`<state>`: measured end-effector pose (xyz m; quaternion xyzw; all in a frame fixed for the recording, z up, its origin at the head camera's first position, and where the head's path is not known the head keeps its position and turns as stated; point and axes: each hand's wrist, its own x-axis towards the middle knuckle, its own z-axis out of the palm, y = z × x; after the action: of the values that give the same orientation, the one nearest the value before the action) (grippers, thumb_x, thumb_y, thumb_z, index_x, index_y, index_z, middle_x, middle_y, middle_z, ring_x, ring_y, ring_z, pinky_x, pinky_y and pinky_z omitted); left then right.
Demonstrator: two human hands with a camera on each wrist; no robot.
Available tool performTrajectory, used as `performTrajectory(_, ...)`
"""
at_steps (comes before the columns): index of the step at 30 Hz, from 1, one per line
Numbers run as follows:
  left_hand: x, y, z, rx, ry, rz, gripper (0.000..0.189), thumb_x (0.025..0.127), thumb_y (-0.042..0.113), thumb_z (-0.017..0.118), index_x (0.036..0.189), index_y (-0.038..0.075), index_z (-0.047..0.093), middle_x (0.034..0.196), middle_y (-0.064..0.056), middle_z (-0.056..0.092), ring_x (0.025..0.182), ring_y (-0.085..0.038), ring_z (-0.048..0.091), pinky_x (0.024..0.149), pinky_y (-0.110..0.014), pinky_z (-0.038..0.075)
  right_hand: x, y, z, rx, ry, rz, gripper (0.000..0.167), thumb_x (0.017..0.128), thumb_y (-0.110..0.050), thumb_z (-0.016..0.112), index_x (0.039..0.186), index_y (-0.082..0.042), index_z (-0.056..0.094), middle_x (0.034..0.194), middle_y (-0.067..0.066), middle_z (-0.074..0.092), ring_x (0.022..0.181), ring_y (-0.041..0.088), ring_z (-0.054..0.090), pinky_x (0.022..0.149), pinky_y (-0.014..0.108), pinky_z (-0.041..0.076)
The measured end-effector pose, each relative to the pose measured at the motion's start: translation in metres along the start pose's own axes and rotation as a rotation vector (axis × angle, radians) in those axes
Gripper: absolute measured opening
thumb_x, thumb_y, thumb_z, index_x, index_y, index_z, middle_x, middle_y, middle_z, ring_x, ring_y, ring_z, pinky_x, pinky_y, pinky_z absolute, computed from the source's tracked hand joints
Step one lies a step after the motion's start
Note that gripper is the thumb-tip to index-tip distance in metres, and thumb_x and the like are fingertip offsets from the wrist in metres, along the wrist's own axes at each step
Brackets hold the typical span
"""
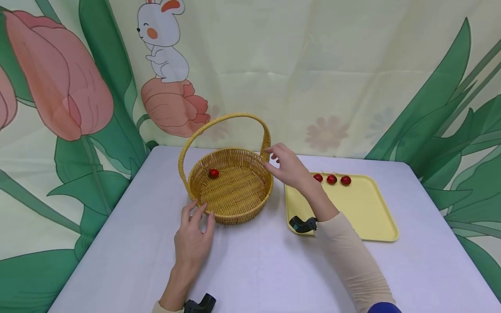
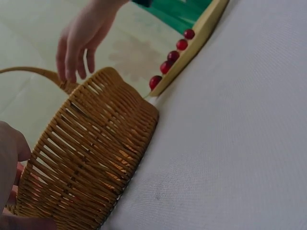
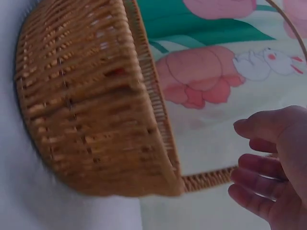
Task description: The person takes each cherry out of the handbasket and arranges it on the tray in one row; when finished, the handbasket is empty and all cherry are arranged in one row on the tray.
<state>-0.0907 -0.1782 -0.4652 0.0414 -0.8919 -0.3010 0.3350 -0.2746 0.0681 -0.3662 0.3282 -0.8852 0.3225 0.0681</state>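
A round wicker basket (image 1: 231,217) with a tall arched handle (image 1: 235,115) stands on the table. Inside it, toward the left wall, lies one red cherry (image 1: 213,173). My left hand (image 1: 194,243) is at the basket's front-left rim, fingers spread and fingertips at the edge; whether they press on it is unclear. Beside the handle's right foot is my right hand (image 1: 288,167), its fingers loosely bent and holding nothing. The right wrist view shows that hand (image 3: 283,163) near the handle, above rim level. More cherries (image 1: 332,179) lie along the yellow tray's back edge, some hidden by my right arm.
The shallow yellow tray (image 1: 375,221) sits right of the basket, partly under my right forearm. A white cloth (image 1: 250,269) covers the table. Behind it hangs a printed curtain (image 1: 352,87) with tulips and a rabbit.
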Motion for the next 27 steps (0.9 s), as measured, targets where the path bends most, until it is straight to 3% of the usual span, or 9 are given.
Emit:
performTrajectory(14,0.0,-0.002,0.001,-0.002,0.014,0.024,0.033,0.093,0.02,0.067,0.12,0.0,0.069,0.133,-0.019,0.059,0.082,-0.033,0.073,0.052,-0.036,0.055,0.032,-0.025,0.051,-0.032,-0.179,0.013,0.046,0.096,-0.026,0.066,0.137,-0.005,0.057,0.133,0.013,0.058,0.113,0.027,0.061,0.097,0.041,0.053)
performTrajectory(18,0.0,-0.001,0.001,-0.004,0.013,0.016,0.034,0.093,0.02,0.068,0.12,0.001,0.07,0.133,-0.019,0.059,0.083,-0.033,0.073,0.053,-0.037,0.056,0.039,-0.03,0.064,-0.044,-0.215,-0.002,0.049,0.095,-0.026,0.067,0.138,-0.005,0.056,0.138,0.014,0.056,0.121,0.028,0.059,0.103,0.042,0.05)
performTrajectory(27,0.001,-0.002,0.001,-0.029,0.017,0.026,0.035,0.092,0.019,0.069,0.119,-0.002,0.069,0.132,-0.02,0.059,0.11,-0.035,0.069,0.078,-0.045,0.06,0.05,-0.038,0.085,-0.053,-0.28,0.004,0.05,0.095,-0.025,0.069,0.139,-0.005,0.056,0.139,0.012,0.054,0.129,0.026,0.055,0.108,0.041,0.048)
